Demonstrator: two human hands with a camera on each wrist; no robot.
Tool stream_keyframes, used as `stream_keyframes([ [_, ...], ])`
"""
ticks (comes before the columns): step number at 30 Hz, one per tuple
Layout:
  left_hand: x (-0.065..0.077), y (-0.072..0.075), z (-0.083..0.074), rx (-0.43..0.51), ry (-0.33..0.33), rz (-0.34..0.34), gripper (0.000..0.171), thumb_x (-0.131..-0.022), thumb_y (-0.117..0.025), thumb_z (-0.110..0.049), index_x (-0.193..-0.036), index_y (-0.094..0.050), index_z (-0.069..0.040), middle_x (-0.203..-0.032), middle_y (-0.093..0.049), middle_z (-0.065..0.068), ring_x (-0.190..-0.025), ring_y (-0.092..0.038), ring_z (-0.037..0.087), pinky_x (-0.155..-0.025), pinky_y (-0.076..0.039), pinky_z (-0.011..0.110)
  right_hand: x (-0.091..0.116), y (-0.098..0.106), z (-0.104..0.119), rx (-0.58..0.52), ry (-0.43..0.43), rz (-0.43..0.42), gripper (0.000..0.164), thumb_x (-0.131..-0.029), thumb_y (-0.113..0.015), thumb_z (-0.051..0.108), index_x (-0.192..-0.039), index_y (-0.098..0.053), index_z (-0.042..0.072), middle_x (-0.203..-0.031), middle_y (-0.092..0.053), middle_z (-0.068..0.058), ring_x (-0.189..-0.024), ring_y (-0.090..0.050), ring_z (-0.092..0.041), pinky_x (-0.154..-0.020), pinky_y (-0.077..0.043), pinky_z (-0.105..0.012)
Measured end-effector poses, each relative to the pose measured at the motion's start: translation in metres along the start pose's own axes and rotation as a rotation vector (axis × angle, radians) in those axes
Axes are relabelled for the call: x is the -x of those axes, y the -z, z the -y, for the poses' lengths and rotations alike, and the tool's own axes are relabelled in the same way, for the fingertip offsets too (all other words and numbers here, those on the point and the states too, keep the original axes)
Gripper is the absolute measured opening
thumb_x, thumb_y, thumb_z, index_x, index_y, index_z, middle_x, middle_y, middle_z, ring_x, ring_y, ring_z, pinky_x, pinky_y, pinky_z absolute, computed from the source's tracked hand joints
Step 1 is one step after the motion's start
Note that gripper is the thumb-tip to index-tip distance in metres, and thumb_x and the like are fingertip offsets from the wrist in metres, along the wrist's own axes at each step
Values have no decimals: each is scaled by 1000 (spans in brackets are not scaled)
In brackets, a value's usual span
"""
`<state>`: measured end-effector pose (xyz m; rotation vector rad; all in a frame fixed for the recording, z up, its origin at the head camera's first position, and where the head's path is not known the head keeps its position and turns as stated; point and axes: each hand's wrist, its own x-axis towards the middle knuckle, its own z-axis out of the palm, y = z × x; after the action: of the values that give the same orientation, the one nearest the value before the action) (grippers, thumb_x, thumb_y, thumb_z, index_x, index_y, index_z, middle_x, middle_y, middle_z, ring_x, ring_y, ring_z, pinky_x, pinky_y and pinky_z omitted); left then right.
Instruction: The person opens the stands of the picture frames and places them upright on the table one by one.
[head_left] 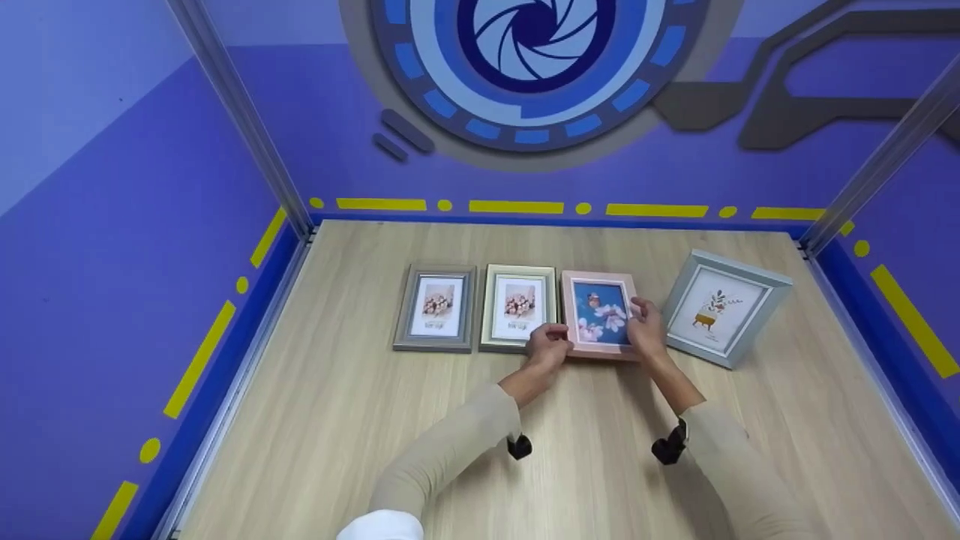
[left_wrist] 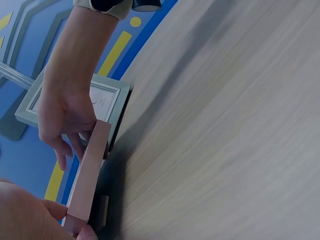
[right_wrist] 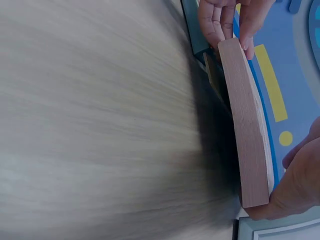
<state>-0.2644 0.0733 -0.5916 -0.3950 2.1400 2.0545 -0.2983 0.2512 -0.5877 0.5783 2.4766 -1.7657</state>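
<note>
Observed: four picture frames along the pale wood-grain tabletop (head_left: pixel 337 427). The object in work is a pink, rectangular picture frame with a blossom picture (head_left: pixel 600 311), placed third from the left, just beside a pale gold rectangular frame (head_left: pixel 517 306). Beyond that is a grey-brown rectangular frame (head_left: pixel 435 307). On the other side a blue-grey rectangular frame (head_left: pixel 721 309) stands turned at an angle to the others.

Fingers: the left hand (head_left: pixel 549 347) is narrow, with thumb and fingers pinching the pink frame's lower left corner. The right hand (head_left: pixel 648 328) holds the right edge, fingers bent about its lower part, near the blue-grey frame.

Both wrist views show dark shadow under the pink frame's lower edge. Whether that edge bears on the tabletop I cannot tell.

Step in hand, in my judgement: two-handed placing and squaring of the pink frame against its gold neighbour. The next move calls for equal support from both hands, the lower edge brought level with the neighbours', and firm footing confirmed before either hand lets go. The right hand needs care; its nearness to the blue-grey frame risks a knock.
</note>
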Motion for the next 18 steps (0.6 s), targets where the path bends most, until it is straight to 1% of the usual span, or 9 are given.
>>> stream_keyframes([
  [2, -1, 1, -2, 28, 18, -5, 40, -75, -62, 15, -112, -68, 3, -106, -70, 14, -88, -58, 14, -64, -46, 17, 2, -1, 2, -25, -1, -18, 52, -104, -31, 4, -156, -34, 1, -165, -30, -24, -154, -29, -38, -127, -25, -51],
  [5, -1, 2, -5, 42, 58, -11, 51, -70, -59, 17, -119, -64, 1, -112, -70, 15, -91, -58, 15, -62, -46, 19, 6, -2, 5, -79, 16, -48, 52, -104, -31, 3, -157, -33, 3, -165, -31, -22, -151, -32, -37, -126, -27, -51],
  [8, 0, 5, -8, 57, 80, 7, 60, -69, -58, 17, -127, -59, 1, -118, -69, 18, -93, -57, 16, -62, -46, 22, 10, -3, 7, -127, 30, -84, 54, -104, -30, 3, -157, -32, 6, -163, -34, -19, -148, -37, -36, -124, -31, -51],
  [12, 2, 9, -12, 73, 63, 29, 62, -70, -55, 19, -129, -58, 2, -118, -69, 19, -90, -57, 16, -61, -47, 24, 14, -5, 9, -169, 24, -116, 56, -102, -31, 3, -158, -32, 8, -161, -37, -17, -149, -37, -34, -124, -31, -49],
  [16, 4, 16, -15, 54, 53, 26, 63, -68, -54, 19, -128, -59, 1, -114, -70, 18, -88, -57, 15, -61, -47, 24, 16, -7, 11, -210, 2, -110, 56, -104, -33, 7, -160, -29, 10, -163, -35, -17, -151, -34, -33, -125, -29, -49],
  [18, 5, 21, -17, 53, 60, 39, 65, -68, -55, 19, -130, -60, 0, -112, -68, 16, -87, -56, 14, -61, -47, 23, 16, -8, 11, -230, -6, -101, 56, -105, -34, 9, -160, -28, 10, -163, -34, -18, -151, -34, -34, -125, -30, -49],
])
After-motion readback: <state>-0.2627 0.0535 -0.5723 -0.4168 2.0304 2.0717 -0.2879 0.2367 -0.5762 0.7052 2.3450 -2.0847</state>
